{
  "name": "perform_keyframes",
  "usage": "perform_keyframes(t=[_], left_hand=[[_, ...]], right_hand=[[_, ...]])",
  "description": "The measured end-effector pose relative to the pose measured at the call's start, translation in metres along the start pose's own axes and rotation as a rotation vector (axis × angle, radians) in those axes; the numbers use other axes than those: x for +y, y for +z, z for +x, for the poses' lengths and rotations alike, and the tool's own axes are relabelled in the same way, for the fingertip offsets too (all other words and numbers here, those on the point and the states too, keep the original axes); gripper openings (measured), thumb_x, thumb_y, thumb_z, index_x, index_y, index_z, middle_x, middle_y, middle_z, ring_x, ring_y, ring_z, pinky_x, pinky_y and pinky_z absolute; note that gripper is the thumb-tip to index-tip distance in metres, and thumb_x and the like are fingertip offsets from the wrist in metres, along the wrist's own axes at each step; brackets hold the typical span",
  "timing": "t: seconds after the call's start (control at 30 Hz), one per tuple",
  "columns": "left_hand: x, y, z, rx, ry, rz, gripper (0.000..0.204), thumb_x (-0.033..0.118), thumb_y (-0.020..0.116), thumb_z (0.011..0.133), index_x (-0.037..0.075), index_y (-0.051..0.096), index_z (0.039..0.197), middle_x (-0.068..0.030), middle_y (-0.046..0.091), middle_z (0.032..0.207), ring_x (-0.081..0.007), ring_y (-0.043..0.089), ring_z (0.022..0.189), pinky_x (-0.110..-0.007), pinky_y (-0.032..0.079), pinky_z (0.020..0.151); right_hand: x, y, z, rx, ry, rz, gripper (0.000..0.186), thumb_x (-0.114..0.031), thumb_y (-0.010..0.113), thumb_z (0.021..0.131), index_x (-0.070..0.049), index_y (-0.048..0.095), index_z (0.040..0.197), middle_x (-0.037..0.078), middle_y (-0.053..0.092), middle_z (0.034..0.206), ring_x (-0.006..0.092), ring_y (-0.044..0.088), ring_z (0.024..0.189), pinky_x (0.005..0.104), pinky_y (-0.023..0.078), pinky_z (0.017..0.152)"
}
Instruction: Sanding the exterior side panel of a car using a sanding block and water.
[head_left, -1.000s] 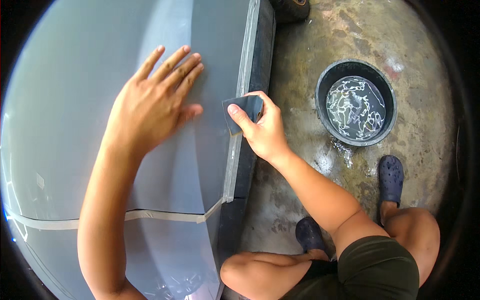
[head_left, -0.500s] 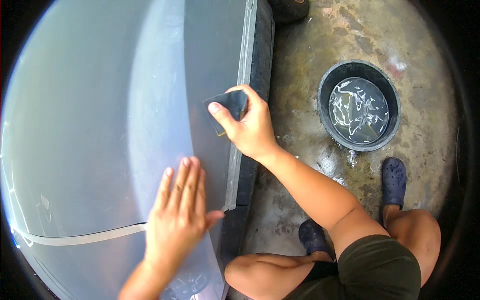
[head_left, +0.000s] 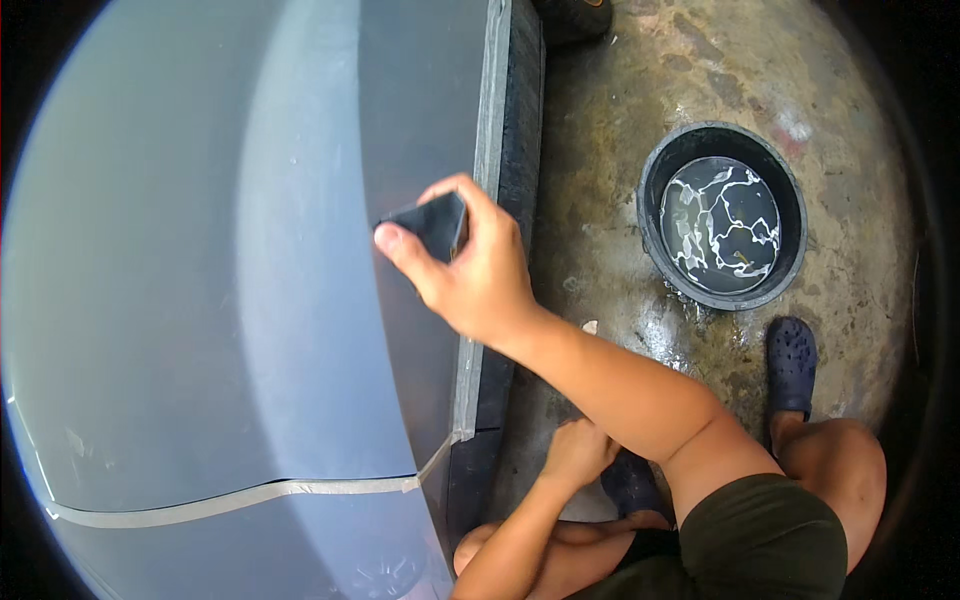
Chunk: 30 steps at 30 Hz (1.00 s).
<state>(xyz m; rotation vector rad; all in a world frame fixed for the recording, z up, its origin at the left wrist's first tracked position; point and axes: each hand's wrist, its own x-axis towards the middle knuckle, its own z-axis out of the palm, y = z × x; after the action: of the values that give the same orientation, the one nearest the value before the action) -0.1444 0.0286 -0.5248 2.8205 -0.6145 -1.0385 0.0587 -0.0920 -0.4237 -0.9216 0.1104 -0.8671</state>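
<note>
My right hand [head_left: 470,262] is closed around a dark folded piece of sandpaper [head_left: 438,225], thumb along its left side and fingers over its far edge. It is at the right part of a large smooth grey car panel [head_left: 200,250], close to the taped edge. I cannot tell whether the sandpaper touches the surface. My left hand [head_left: 578,452] is off the panel, beside my right forearm and above my bent leg. Its fingers are curled in and mostly hidden by that forearm.
Masking tape [head_left: 465,390] runs along the panel's right edge, and another tape strip [head_left: 200,512] crosses its near part. A black tub [head_left: 650,235] of water stands on the wet concrete floor [head_left: 600,100] at right. My clog [head_left: 790,355] is just nearer than the tub.
My left hand has left the panel and moved right to beside my right forearm. My right hand has shifted slightly left and nearer, still holding the sandpaper, which is now more tilted.
</note>
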Motion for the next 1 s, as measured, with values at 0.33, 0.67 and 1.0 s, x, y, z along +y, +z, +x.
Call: perform_keyframes(t=[0.33,0.67,1.0], left_hand=[[-0.005,0.034,0.001,-0.105,0.219,-0.229,0.034,0.014,0.075,0.089,0.009,0.075,0.123,-0.0198,0.074,0.123,-0.0431,0.068,0.117,-0.052,0.054,0.098],[-0.014,0.039,0.000,-0.081,0.206,-0.211,0.033,0.016,0.075,0.089,0.010,0.075,0.121,-0.0193,0.074,0.122,-0.0439,0.068,0.113,-0.052,0.055,0.096],[-0.011,0.034,0.009,-0.334,0.091,-0.069,0.058,0.044,0.061,0.107,0.004,0.055,0.148,-0.0240,0.066,0.142,-0.0456,0.067,0.124,-0.058,0.053,0.105]], right_hand=[[-0.010,0.001,-0.010,-0.029,0.118,0.004,0.048,-0.042,0.087,0.093,-0.001,0.063,0.098,0.013,0.071,0.080,0.0295,0.072,0.074,0.0400,0.056,0.069],[0.000,0.012,0.001,0.052,0.021,-0.021,0.058,-0.055,0.084,0.092,-0.002,0.061,0.096,0.015,0.065,0.086,0.0337,0.066,0.084,0.0454,0.052,0.077],[-0.012,-0.015,0.053,-0.116,0.048,0.160,0.030,-0.020,0.084,0.092,-0.002,0.061,0.096,0.008,0.073,0.074,0.0143,0.069,0.064,0.0313,0.053,0.060]])
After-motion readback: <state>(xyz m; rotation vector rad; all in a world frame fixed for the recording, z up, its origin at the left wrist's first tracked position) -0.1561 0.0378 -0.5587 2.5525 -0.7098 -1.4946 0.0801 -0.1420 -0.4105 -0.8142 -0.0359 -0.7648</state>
